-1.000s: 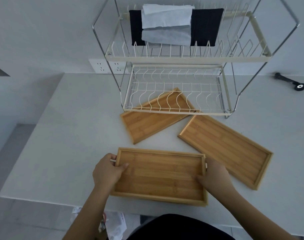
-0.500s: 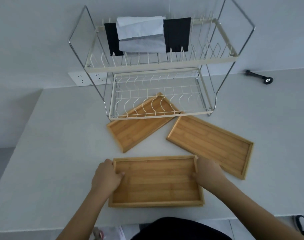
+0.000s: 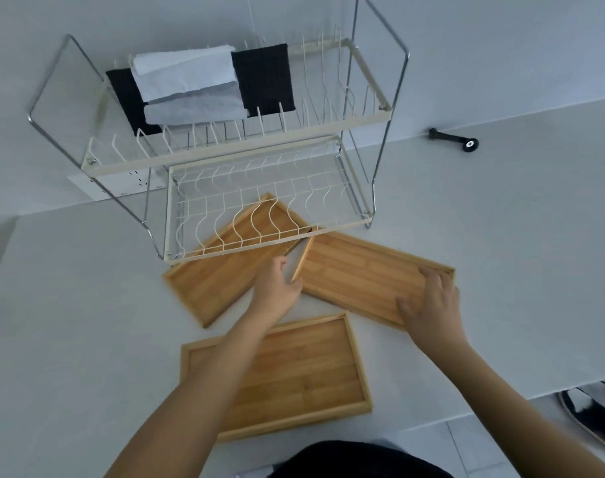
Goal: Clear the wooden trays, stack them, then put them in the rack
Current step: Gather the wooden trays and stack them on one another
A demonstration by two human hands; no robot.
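Three bare wooden trays lie on the white table. The near tray rests flat by the front edge, partly under my left forearm. The right tray has its left end tilted up. My left hand grips that raised left end, and my right hand holds its right end, fingers over the rim. The left tray lies half under the lower shelf of the two-tier wire rack. The rack's lower shelf holds nothing.
Black and white-grey cloths hang on the rack's top tier. A small black tool lies at the back right. A wall socket sits behind the rack. A shoe shows on the floor at the right.
Both hands left the near tray and moved forward to the right tray, whose left end has lifted. The near tray stays flat by the front edge.
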